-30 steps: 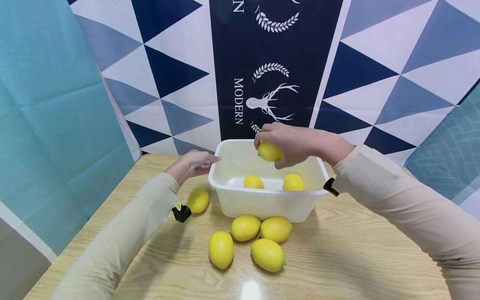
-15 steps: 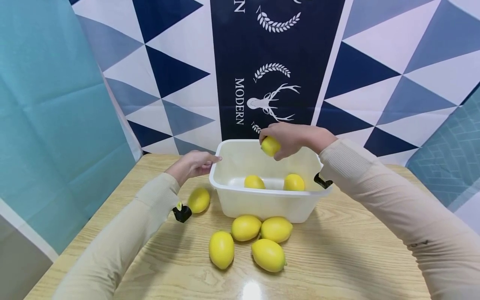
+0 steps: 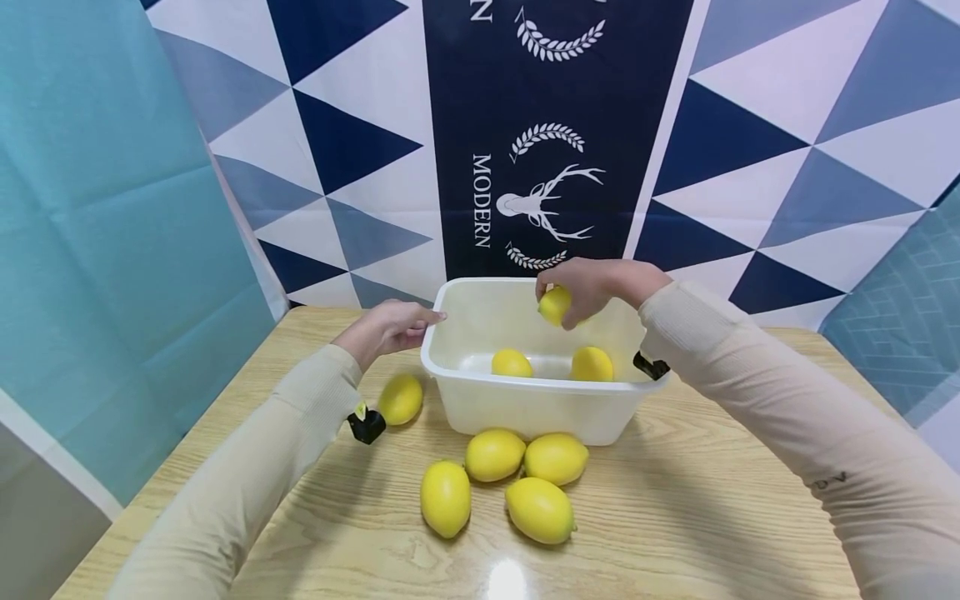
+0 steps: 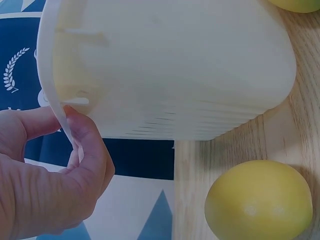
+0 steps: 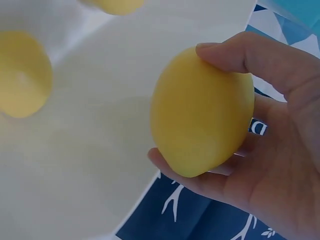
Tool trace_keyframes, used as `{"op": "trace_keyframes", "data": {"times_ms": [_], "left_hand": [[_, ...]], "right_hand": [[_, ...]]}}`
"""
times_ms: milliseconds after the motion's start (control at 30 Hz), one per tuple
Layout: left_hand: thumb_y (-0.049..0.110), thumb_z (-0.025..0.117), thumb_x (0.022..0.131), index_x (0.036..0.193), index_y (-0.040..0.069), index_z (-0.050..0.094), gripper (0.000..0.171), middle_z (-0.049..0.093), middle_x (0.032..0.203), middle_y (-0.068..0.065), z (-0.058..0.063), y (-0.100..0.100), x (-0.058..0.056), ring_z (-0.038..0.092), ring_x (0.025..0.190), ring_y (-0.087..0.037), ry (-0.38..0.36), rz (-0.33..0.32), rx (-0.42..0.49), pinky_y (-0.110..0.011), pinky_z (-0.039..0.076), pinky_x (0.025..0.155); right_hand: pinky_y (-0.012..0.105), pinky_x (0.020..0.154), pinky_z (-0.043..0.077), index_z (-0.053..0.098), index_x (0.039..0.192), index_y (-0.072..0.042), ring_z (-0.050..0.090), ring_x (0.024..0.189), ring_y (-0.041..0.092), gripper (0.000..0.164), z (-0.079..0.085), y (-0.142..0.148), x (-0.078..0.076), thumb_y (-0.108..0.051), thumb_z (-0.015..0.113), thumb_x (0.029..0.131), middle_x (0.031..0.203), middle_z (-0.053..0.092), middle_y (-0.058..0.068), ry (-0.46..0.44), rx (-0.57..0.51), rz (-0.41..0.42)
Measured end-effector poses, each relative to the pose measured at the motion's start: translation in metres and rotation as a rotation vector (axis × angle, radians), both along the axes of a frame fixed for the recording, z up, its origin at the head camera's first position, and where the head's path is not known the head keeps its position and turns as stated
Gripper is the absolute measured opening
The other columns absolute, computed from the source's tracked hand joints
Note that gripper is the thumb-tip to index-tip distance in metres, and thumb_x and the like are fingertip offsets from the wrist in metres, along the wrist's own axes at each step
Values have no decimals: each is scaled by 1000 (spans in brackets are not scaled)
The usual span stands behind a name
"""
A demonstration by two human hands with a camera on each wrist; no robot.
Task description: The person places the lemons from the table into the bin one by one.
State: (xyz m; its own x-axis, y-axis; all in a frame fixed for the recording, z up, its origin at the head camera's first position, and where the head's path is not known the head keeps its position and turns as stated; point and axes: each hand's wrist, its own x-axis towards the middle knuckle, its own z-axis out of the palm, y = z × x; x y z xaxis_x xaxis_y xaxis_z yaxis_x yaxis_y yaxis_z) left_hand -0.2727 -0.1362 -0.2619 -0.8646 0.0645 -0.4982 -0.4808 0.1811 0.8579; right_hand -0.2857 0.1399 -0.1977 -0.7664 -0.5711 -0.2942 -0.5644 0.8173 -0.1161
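Observation:
A white plastic bin point(image 3: 536, 412) stands on the wooden table with two lemons inside, one left lemon point(image 3: 512, 363) and one right lemon point(image 3: 592, 364). My left hand point(image 3: 393, 327) pinches the bin's left rim between thumb and curled fingers, as the left wrist view shows on the rim point(image 4: 47, 55). Over the bin's back right part, my right hand point(image 3: 588, 287) grips another lemon point(image 5: 202, 112) between thumb and fingers. That lemon is held at about rim height, apart from the two in the bin.
Several lemons lie on the table point(image 3: 675, 517) in front of the bin, among them a front-left lemon point(image 3: 446, 498) and a front-right lemon point(image 3: 540, 510). One more lemon point(image 3: 401, 399) lies left of the bin, below my left wrist. A patterned cloth point(image 3: 360, 167) hangs behind.
My right hand first rose a little with the lemon, then came down and shifted slightly right over the bin. The left hand has stayed on the rim.

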Motion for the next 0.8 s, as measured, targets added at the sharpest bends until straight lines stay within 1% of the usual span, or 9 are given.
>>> {"op": "trace_keyframes", "data": {"times_ms": [100,200,300,400,467,533,600,733,800], "left_hand": [[14,64,92,136,1,44,50,52,102,-4,0,0,1,57,86,-11,-1,0,-4,-18,57,85],[15,64,92,137,2,43,52,52,102,-5,1,0,2,57,86,-12,-3,0,-8,-17,58,81],[15,64,92,137,2,44,51,53,102,-5,2,0,2,57,87,-12,-3,1,-6,-20,57,90],[15,64,92,136,2,45,50,53,101,-5,2,0,2,57,88,-13,-3,3,-2,-25,52,101],[15,64,92,135,2,45,50,53,101,-5,2,1,2,57,88,-13,-4,4,0,-27,50,104],[15,64,92,135,2,45,49,52,100,-5,2,1,2,57,88,-13,-5,3,-2,-27,50,104],[15,64,92,134,2,45,49,52,100,-4,2,1,2,58,87,-13,-6,1,-3,-26,52,102],[16,65,92,134,2,46,48,53,100,-4,1,0,2,57,85,-12,-4,2,-7,-22,56,92],[16,65,91,134,2,46,48,53,101,-4,1,0,2,57,87,-12,-2,1,-10,-20,57,88]], "right_hand": [[37,88,55,55,119,-16,53,99,25,42,-2,1,1,-11,72,80,116,59,9,-36,22,-45],[43,94,56,55,123,-14,56,104,27,41,-1,1,1,-8,69,84,123,59,13,-49,33,-50],[44,93,57,56,125,-11,57,108,29,41,2,1,1,-3,65,85,125,59,17,-29,34,-32],[40,88,59,57,124,-9,58,107,30,41,6,1,4,1,62,84,125,60,18,-6,29,-17],[38,85,59,58,123,-9,58,105,29,41,8,4,7,2,61,83,123,60,18,0,31,-14],[38,85,59,58,121,-9,58,103,28,40,9,7,13,2,61,83,121,61,18,3,32,-6],[39,86,58,59,119,-8,60,102,27,37,10,12,20,1,62,83,118,62,18,12,29,24],[40,85,57,61,113,-7,61,96,25,32,12,21,37,-1,67,82,108,64,14,57,-10,113],[38,82,56,61,111,-7,60,93,23,30,13,26,47,-2,68,82,104,64,11,79,-43,141]]}}
